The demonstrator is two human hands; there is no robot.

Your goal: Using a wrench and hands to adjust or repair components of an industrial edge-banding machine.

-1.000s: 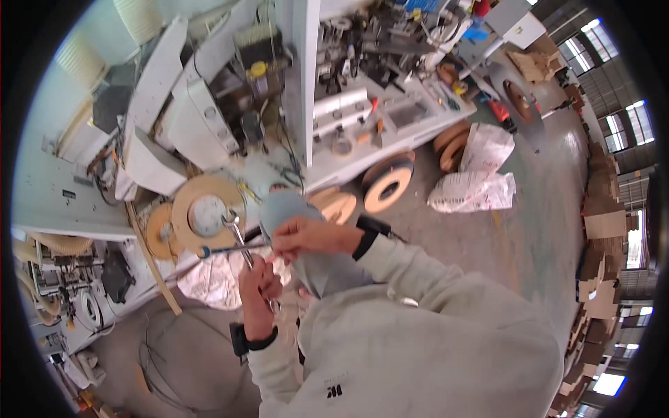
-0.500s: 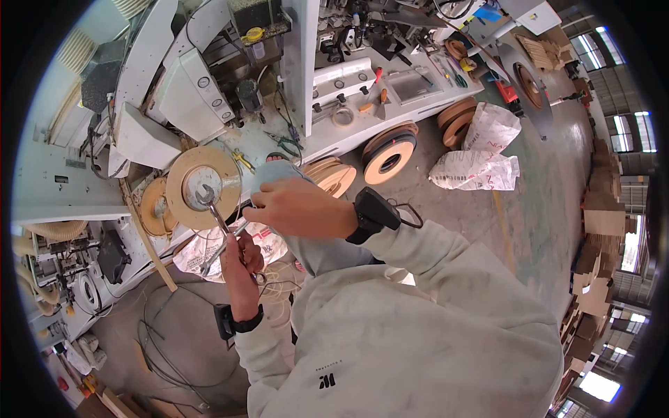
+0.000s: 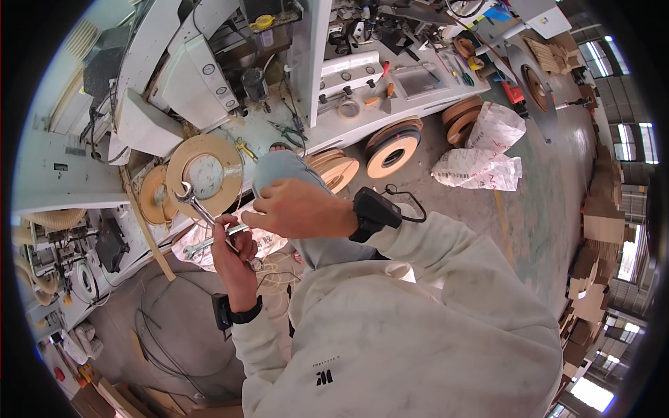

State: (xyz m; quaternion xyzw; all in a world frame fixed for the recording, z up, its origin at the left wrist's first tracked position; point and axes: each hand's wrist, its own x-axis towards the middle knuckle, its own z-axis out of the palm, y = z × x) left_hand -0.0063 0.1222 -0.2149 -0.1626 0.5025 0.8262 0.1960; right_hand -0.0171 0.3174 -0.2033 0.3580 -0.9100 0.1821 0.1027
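Observation:
My left hand (image 3: 235, 268) is wrapped round a silver combination wrench (image 3: 202, 209). The wrench's open jaw points up and left, in front of a tan roll of edge banding (image 3: 226, 167). Its ring end shows just below my fingers. A second wrench (image 3: 201, 247) slants behind my left fingers, jaw to the left. Its other end runs up to the fingertips of my right hand (image 3: 300, 207), which are closed on it. The fingertip side of my right hand is partly hidden.
A white machine (image 3: 191, 83) with gauges stands at upper left. Pliers (image 3: 287, 134) lie on its ledge. Several banding rolls (image 3: 392, 155) lean along the base, beside white sacks (image 3: 477, 169). Cables (image 3: 150, 327) lie on the floor at lower left; cardboard (image 3: 605, 223) is stacked at right.
The wrench in my left hand has tipped further left, its jaw moving left and slightly down the roll's face. The second wrench has swung closer to level, its jaw rising. My right hand stays nearly in place.

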